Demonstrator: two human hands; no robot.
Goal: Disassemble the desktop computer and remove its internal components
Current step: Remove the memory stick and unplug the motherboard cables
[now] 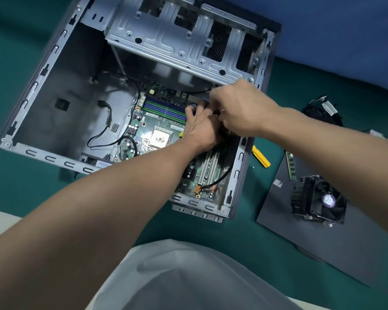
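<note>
Left hand [199, 128], right hand [235, 108] overlapping above motherboard [157, 121], grasp hidden

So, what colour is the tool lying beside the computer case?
The tool is yellow; the head view shows it best.

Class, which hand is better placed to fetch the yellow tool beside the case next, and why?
Probably the right hand: the yellow tool lies right of the case, just below that arm.

Computer repair bench
A green mat [31, 189] holds an opened computer case [65, 74], with a loose cooler fan [320, 200], memory stick [291, 166] and yellow tool [261, 158] beside it.
</note>
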